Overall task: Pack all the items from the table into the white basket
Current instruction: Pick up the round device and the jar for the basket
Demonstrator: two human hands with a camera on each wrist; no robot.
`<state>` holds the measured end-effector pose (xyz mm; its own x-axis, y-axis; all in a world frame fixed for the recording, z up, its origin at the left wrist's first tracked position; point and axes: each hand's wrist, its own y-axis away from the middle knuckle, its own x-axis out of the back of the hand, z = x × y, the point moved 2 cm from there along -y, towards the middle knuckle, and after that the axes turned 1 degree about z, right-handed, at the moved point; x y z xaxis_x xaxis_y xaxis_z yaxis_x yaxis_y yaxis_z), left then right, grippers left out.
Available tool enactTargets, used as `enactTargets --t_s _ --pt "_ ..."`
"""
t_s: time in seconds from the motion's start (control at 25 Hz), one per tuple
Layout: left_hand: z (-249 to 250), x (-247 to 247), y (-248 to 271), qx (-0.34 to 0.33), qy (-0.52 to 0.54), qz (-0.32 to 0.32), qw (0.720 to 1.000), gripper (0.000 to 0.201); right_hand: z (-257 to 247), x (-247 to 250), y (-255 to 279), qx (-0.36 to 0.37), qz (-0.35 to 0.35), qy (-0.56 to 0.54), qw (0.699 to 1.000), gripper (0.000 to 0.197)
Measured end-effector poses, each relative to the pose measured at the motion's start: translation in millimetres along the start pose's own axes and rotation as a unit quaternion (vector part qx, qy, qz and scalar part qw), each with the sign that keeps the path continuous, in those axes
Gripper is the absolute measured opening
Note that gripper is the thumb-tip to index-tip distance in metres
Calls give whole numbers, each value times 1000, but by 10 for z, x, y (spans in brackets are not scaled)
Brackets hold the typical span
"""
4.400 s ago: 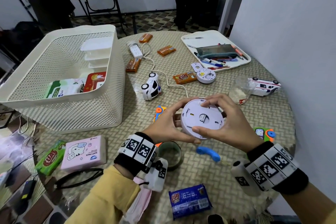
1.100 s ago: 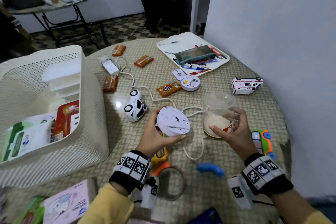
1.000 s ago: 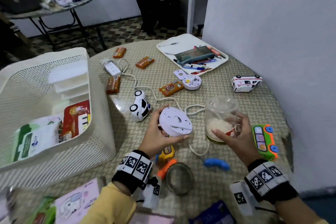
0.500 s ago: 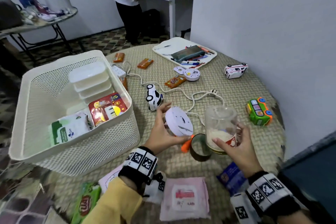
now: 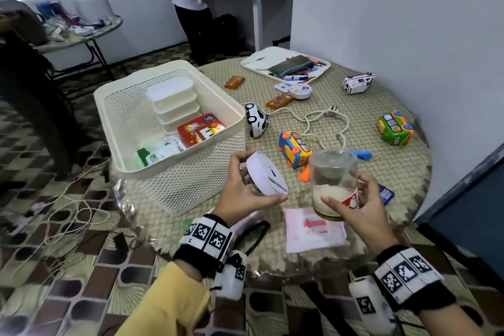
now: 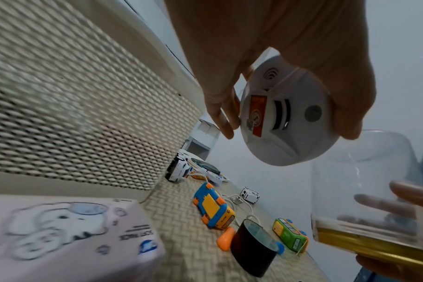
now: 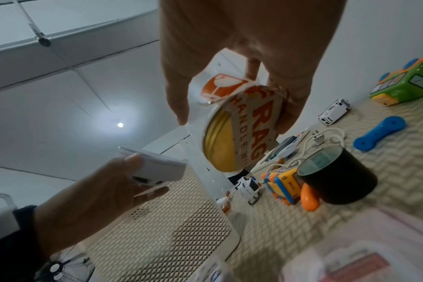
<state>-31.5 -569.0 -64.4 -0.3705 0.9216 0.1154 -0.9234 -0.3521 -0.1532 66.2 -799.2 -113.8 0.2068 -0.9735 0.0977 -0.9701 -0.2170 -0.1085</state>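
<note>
The white mesh basket [image 5: 180, 172] stands on the left of the round table and holds stacked tubs and packets. My left hand [image 5: 256, 180] grips a white round smoke detector [image 5: 266, 174] by its rim, tilted, just right of the basket's near corner. The left wrist view shows the detector's face [image 6: 287, 118] beside the basket wall [image 6: 73, 105]. My right hand [image 5: 346, 194] holds a clear jar [image 5: 334, 185] with white grains, lifted off the table. The jar's gold lid [image 7: 220, 141] faces down, with a torn fragile sticker across it.
On the table lie a dark tape roll [image 7: 338, 175], toy buses [image 5: 296, 148] [image 5: 395, 128], toy cars [image 5: 256, 123], a plug cable [image 5: 321, 120], snack bars, pink packs [image 5: 313, 229] and a white tray [image 5: 261, 58] of pens. A wall is on the right. A person [image 5: 193, 3] stands behind.
My right hand left the detector and took up the jar. Both hands drew back toward the near table edge, and the jar rose off the table.
</note>
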Motion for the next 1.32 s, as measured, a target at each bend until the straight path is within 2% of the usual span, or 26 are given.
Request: enactTargets --t_s 0.12,0.24,0.48,0.6,0.68,0.84,0.92,1.08,1.32 --pt "142 329 320 2 -6 13 1000 83 -154 -264 316 6 -4 2 1000 81" --pt "276 615 493 -15 -19 47 999 85 -297 -547 465 7 -35 3 999 85" --pt "492 1389 501 -80 -34 115 990 88 -788 -1322 386 43 -76 -24 996 86" --pt "564 1818 350 -94 -24 148 984 86 -1076 -1778 228 58 -86 -25 994 77" --pt "600 2139 185 -105 -53 158 980 87 -1283 -2135 86 74 -90 -26 993 71" --pt "563 2716 -183 -105 -92 173 975 89 -1662 -2716 -190 90 -88 -9 992 81" --pt "510 2997 -379 -102 -92 183 973 90 -1792 -2968 -362 90 -81 24 992 80" --pt "454 3359 -667 -97 -101 173 975 89 -1966 -3291 -692 84 -85 72 990 74" --pt "302 3632 -1243 -84 -149 176 969 88 -2080 -3579 -1304 68 -125 143 979 77"
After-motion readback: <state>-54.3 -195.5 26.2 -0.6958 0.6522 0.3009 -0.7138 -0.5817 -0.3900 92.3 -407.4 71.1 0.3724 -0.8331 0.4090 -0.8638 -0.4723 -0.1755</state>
